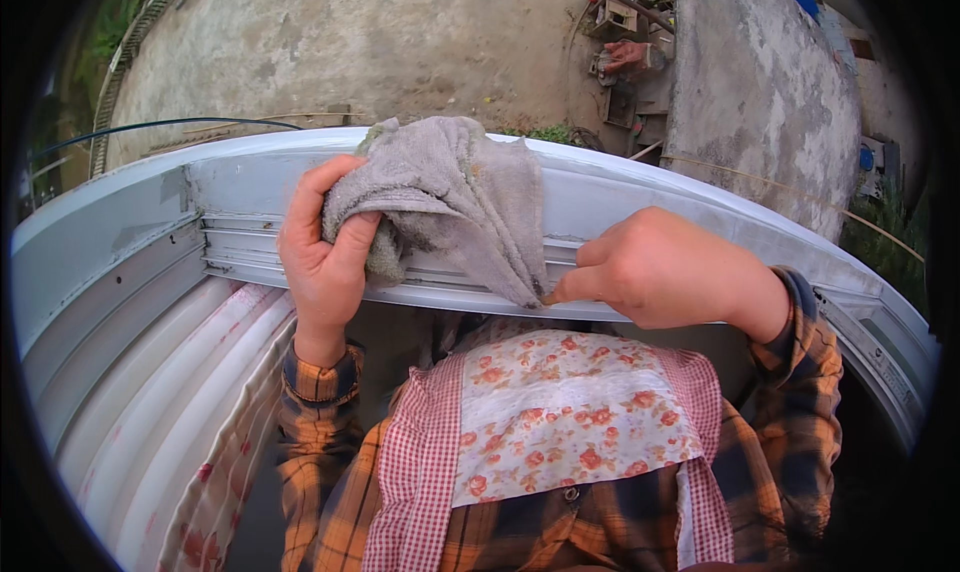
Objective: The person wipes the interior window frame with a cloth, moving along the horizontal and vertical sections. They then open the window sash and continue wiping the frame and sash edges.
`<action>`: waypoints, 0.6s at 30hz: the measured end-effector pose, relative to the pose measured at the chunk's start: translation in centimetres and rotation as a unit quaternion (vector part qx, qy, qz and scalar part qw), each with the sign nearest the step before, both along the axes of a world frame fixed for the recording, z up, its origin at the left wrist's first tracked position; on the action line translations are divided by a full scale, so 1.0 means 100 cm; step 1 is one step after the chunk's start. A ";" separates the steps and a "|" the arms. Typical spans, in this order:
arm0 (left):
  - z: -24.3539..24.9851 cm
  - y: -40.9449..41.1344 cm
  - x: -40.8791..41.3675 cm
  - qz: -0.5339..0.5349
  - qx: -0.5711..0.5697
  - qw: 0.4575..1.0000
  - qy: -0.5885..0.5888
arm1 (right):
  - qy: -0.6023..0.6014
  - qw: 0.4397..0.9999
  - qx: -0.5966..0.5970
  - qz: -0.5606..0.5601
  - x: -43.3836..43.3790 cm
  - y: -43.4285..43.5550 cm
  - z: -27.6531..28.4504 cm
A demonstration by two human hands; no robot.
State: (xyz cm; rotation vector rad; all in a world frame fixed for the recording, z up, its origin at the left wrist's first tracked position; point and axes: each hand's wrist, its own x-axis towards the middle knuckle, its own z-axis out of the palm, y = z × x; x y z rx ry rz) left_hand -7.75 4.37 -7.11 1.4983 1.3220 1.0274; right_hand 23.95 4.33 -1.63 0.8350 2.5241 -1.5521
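Note:
My left hand (pixel 326 253) grips a bunched grey terry cloth (pixel 450 189) between thumb and fingers. The cloth is stained and lies over the sill and tracks of a white window frame (pixel 615 197), its lower corner hanging down to the right. At that corner is my right hand (pixel 645 272), its fingers closed around a small brownish thing, perhaps a thin stick, whose tip touches or nearly touches the cloth. Most of that thing is hidden in the fingers. Parallel sliding tracks (pixel 244 249) show left of my left hand, with dirt along their edges.
A pale curtain with red flowers (pixel 217 467) hangs at the lower left. The frame's side jamb (pixel 112 264) rises at left, and a sliding sash edge (pixel 870 347) stands at right. Outside, far below, lie a concrete yard (pixel 360 39), a wall (pixel 757 99) and clutter.

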 end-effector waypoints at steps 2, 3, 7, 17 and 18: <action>0.006 -0.006 0.011 -0.001 -0.008 1.000 -0.008 | -0.003 1.000 0.010 -0.002 0.010 -0.005 0.003; 0.007 -0.009 0.018 0.001 -0.010 1.000 -0.014 | -0.007 1.000 0.017 -0.001 0.015 -0.006 0.004; 0.010 -0.017 0.041 -0.029 0.016 0.999 0.014 | -0.049 0.997 0.057 -0.027 0.042 -0.021 0.011; 0.010 -0.034 0.100 -0.074 0.004 0.997 0.002 | -0.051 0.992 0.032 -0.107 0.113 -0.064 0.016; 0.009 -0.035 0.104 -0.079 0.008 0.997 0.005 | -0.059 0.992 0.039 -0.107 0.116 -0.067 0.016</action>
